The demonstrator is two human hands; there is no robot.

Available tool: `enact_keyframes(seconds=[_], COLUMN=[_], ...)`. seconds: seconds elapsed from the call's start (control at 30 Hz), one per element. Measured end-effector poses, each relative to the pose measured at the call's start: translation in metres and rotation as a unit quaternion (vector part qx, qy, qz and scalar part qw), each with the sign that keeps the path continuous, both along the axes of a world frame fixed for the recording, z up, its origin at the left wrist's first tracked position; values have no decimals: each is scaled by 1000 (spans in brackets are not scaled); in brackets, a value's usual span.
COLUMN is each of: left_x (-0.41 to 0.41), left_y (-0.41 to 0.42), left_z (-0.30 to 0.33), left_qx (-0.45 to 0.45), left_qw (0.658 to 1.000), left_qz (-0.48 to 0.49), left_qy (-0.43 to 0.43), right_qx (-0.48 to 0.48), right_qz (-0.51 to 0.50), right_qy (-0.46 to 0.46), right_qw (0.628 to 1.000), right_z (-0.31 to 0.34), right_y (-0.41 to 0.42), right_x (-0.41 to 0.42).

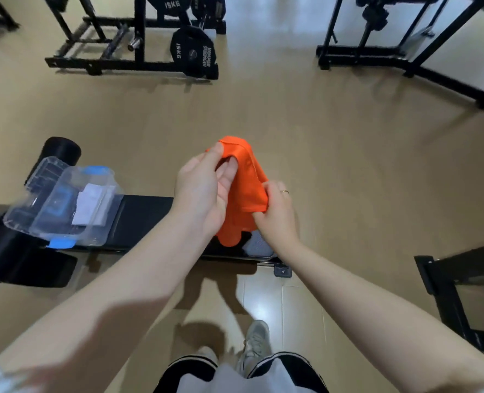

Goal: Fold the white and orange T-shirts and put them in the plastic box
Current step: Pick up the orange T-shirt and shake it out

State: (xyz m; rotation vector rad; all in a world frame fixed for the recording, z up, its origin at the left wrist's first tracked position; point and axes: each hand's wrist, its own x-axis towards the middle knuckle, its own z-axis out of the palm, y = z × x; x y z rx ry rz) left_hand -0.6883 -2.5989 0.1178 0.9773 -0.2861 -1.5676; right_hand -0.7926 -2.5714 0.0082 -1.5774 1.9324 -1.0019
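A: Orange T-shirt (245,188): location?
B: Held in the air above the bench's (141,219) right end, bunched. Left hand (204,191) pinches its top edge, fingers closed; right hand (277,214) is closed on its lower right edge.
A: Plastic box (62,202): position, contents?
B: Clear, tilted, at the bench's left end. Contains one folded white T-shirt (89,207); blue latches visible.

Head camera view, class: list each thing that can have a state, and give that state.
orange T-shirt: bunched, held in the air
left hand: gripping the shirt's top
right hand: gripping its lower edge
plastic box: open, on the bench
white T-shirt: folded, inside the box
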Motion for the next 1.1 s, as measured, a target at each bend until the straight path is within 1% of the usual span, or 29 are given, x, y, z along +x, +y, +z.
enact_keyframes(seconds=[0.1, 0.17, 0.23, 0.27, 0.33, 0.37, 0.4, 0.43, 0.47, 0.5, 0.53, 0.57, 0.63, 0.7, 0.73, 0.83, 0.9, 0.93, 1.0, 1.07, 1.1], left_x=[16, 33, 51, 61, 84, 97, 109, 120, 129, 136, 140, 142, 138, 129, 122, 107, 106, 106, 104, 101, 99], left_y=[14, 24, 38, 46, 62, 71, 81, 91, 100, 110, 118, 125, 142, 162, 174, 203, 209, 209, 210, 209, 206], left_z=[9, 12, 9, 4, -11, -22, -35, -50, -63, -72, -77, -79, -72, -61, -55, -41, -41, -44, -51, -59, -61], left_qx=[-15, -29, -35, -26, 22, 51, 76, 92, 95, 91, 80, 62, 13, -35, -73, -189, -219, -226, -220, -203, -195], left_qw=[1000, 998, 997, 996, 993, 988, 975, 954, 933, 922, 922, 928, 948, 953, 947, 904, 886, 874, 841, 788, 768], left_qz=[26, 49, 62, 68, 64, 48, 11, -38, -76, -92, -91, -81, -69, -83, -100, -174, -209, -215, -213, -193, -181], left_qy=[5, -5, -37, -53, -93, -138, -209, -283, -337, -365, -369, -358, -312, -288, -297, -340, -351, -371, -446, -549, -582], right_qx=[-4, 4, -2, -15, -37, -45, -50, -50, -43, -31, -9, 18, 70, 96, 100, 99, 92, 86, 70, 56, 39], right_qz=[-23, -35, -29, -17, 17, 40, 63, 87, 109, 134, 157, 180, 205, 200, 197, 189, 165, 149, 131, 126, 124], right_qy=[-39, -110, -193, -227, -280, -296, -306, -311, -315, -323, -340, -366, -402, -408, -401, -342, -323, -322, -322, -312, -294], right_qw=[999, 993, 981, 974, 959, 953, 949, 945, 942, 936, 927, 913, 890, 886, 889, 915, 927, 931, 935, 940, 947], right_z=[0, 7, 23, 33, 57, 68, 79, 87, 94, 100, 105, 109, 113, 115, 113, 109, 105, 104, 103, 102, 100], right_y=[2, 7, 16, 21, 34, 41, 48, 56, 64, 73, 81, 89, 104, 118, 123, 139, 146, 149, 152, 153, 152], right_x=[-12, -21, -24, -24, -21, -17, -11, -3, 4, 12, 19, 27, 40, 50, 55, 67, 72, 73, 73, 69, 64])
